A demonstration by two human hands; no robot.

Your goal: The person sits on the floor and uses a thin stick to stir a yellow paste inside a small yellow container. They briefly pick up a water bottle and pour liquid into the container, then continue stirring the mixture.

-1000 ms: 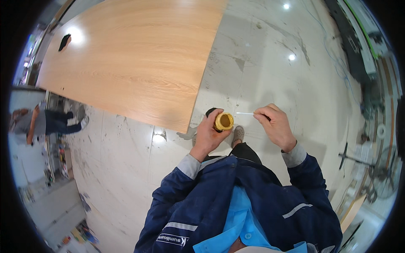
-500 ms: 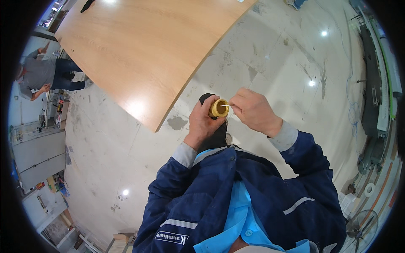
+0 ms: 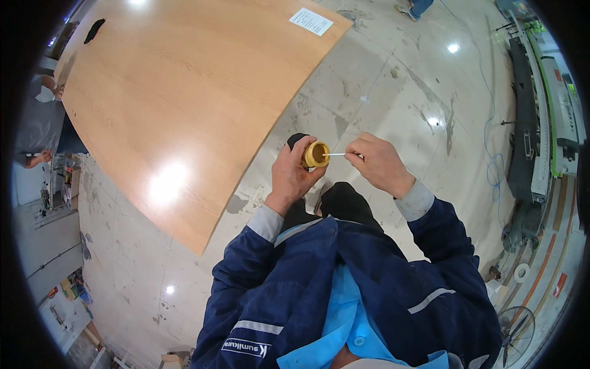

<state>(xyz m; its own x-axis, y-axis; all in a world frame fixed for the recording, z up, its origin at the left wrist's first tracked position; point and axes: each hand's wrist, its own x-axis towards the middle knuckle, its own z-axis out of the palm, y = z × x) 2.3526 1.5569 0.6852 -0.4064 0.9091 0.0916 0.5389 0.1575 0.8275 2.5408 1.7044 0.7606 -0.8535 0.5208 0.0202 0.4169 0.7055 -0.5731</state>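
Observation:
In front of my body, my left hand (image 3: 287,179) is wrapped round a small yellow open jar (image 3: 316,146). The jar is tilted so that its mouth faces right, and its inside looks yellow-brown. My right hand (image 3: 384,167) pinches a thin white stick (image 3: 339,154), held nearly level. The stick's far end reaches into the jar's mouth, and that tip has a yellowish tint. Both hands are in the air to the right of a wooden tabletop (image 3: 190,111), above the floor.
On the tabletop lie a white printed sheet (image 3: 311,21) and a black item (image 3: 94,31). Another person (image 3: 46,126) stands beyond its left edge. A blue cable (image 3: 487,132) trails over the stained floor, with a long machine (image 3: 523,135) and a fan (image 3: 515,335) at the right.
More of the white stick shows outside the jar, my right hand being farther from its mouth. The view has shifted, bringing the sheet into sight; the other person is nearer the table.

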